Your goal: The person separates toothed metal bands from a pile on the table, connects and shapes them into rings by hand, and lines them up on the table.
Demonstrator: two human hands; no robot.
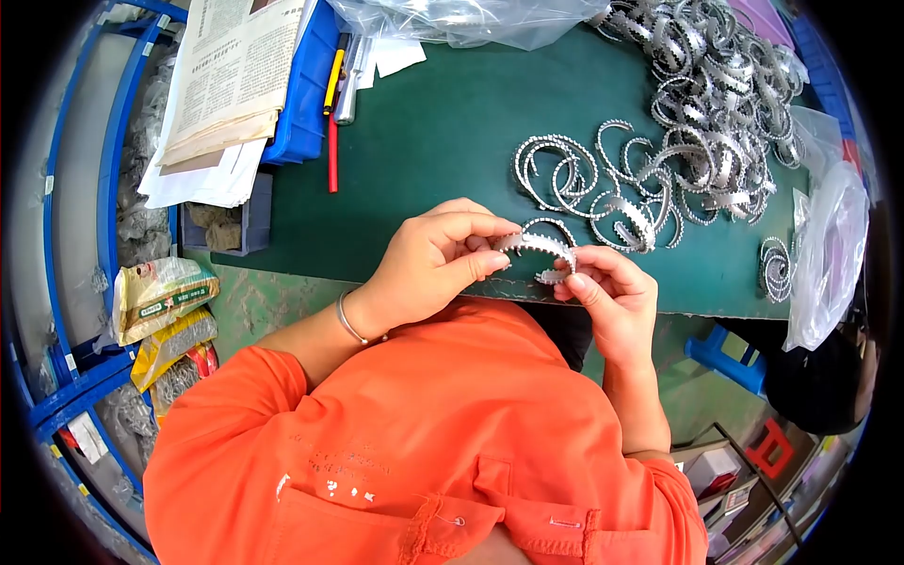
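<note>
Near the front edge of the green table (424, 141), a curved, toothed metal strip (539, 243) is held between both hands. My left hand (443, 254) pinches its left end between thumb and fingers. The other end is gripped by my right hand (607, 292), thumb on the near side. Just behind the strip lies another thin toothed ring. Farther back are loose toothed rings (556, 169), some overlapping, and at the back right a large tangled pile of the same silvery pieces (720, 113).
Newspapers (231, 71) lie over a blue bin (306, 94) at the back left, beside pens and a red stick (332, 155). Plastic bags (829, 254) hang at the right edge, near a small ring stack (775, 268). A blue stool (725, 360) stands below.
</note>
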